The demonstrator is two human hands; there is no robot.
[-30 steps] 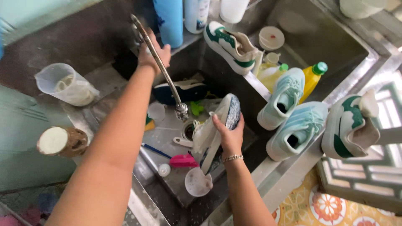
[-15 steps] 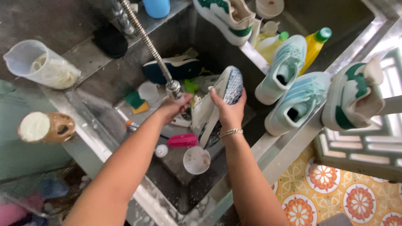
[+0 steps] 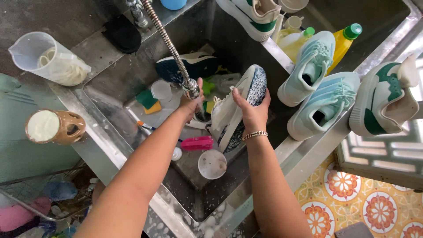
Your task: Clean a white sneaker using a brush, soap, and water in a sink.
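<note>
My right hand (image 3: 252,113) grips a white sneaker with a blue speckled sole (image 3: 235,108), held tilted over the steel sink (image 3: 110,121). My left hand (image 3: 191,104) is wrapped around the nozzle end of the flexible metal faucet hose (image 3: 169,44), right beside the sneaker. Below the hands lie a pink brush (image 3: 197,143) and a round white lid (image 3: 212,164) on the sink floor.
A dark blue shoe (image 3: 187,66) lies at the sink's back. Two mint sneakers (image 3: 319,88) and a white-green one (image 3: 383,99) rest on the divider at the right, near yellow bottles (image 3: 343,42). A clear measuring jug (image 3: 48,59) and a brown cup (image 3: 55,127) stand at the left.
My left hand came down from the faucet base to the hose nozzle and now grips it. The sneaker in my right hand has stayed at the nozzle.
</note>
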